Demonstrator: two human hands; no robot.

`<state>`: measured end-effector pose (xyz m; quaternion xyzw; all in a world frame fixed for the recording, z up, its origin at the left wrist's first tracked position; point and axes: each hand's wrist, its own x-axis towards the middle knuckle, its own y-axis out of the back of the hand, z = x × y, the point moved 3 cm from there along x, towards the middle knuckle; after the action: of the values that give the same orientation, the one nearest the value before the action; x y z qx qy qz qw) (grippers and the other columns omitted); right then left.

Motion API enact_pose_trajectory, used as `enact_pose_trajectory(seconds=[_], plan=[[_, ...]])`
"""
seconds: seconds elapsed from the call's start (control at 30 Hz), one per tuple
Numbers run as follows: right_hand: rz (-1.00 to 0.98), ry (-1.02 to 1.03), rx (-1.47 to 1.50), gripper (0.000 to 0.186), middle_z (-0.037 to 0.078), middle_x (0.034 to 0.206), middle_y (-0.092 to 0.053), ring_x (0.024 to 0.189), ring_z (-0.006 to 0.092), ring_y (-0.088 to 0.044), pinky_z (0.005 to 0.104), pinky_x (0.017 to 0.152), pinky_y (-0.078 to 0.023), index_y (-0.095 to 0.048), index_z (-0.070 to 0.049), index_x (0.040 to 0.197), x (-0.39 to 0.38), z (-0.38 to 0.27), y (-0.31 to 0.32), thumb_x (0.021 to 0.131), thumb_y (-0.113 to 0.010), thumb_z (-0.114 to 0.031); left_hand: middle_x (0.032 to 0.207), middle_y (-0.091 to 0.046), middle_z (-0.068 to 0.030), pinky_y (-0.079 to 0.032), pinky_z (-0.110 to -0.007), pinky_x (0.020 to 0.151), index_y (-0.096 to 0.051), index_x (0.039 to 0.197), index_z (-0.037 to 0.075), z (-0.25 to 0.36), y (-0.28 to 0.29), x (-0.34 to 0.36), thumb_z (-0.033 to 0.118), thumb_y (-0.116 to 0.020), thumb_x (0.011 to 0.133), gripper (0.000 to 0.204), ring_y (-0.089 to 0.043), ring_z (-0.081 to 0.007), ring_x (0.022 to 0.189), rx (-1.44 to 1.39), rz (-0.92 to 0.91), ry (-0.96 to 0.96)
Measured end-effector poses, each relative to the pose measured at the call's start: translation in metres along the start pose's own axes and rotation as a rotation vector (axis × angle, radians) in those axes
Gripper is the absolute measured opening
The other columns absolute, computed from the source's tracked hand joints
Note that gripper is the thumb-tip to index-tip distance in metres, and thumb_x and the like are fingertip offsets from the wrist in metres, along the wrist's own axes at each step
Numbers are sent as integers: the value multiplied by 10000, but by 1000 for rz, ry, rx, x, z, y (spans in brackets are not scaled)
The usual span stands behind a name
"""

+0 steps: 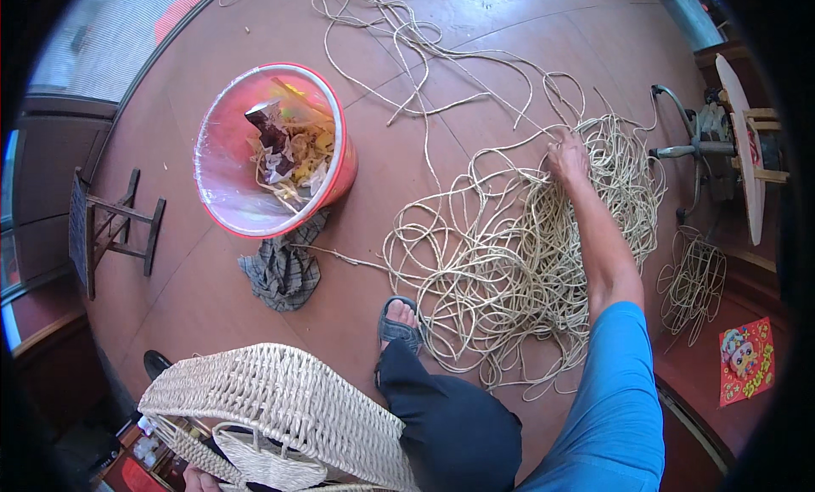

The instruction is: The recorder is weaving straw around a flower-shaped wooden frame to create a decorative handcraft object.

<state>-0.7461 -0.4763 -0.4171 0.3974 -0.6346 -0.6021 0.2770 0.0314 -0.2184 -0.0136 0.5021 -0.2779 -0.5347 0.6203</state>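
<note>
My right arm reaches out over a large tangled pile of pale straw-coloured cord (543, 254) on the floor. At the far edge of the pile, my right hand (569, 158) is closed on a strand of the cord. A woven basket-like piece (280, 390) of the same pale cord rests at the lower left against my dark-trousered leg. Its near side runs out of the picture. Only part of my left hand (201, 480) shows at the bottom edge, with its fingers curled on the woven rim.
A red bin (344, 165) lined with clear plastic holds scraps, with a checked cloth (284, 271) beside it. Left of that is a small wooden stool (110, 229). Loose cord trails across the far floor. A metal-legged chair (696, 148) and a coiled bundle (692, 284) are at right.
</note>
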Motion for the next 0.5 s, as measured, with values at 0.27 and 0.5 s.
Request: enact_pose_trajectory(seconds=[0.27, 0.5], plan=[[157, 836, 90, 85, 130, 876, -608, 812, 329, -595, 454, 738, -496, -646, -80, 1035, -147, -57, 39, 1026, -605, -154, 971, -706, -174, -504, -427, 810, -703, 1123, -85, 5, 1, -2, 373, -550, 1101, 483, -634, -311, 885, 2, -8, 5], [-254, 427, -160, 123, 169, 964, -613, 959, 389, -593, 474, 864, -494, -651, -33, 1001, -333, 147, 74, 990, -669, -155, 991, -709, -207, -511, -435, 819, -699, 1107, -79, -5, 7, -3, 335, -567, 1082, 435, -652, -347, 896, 67, -9, -37]])
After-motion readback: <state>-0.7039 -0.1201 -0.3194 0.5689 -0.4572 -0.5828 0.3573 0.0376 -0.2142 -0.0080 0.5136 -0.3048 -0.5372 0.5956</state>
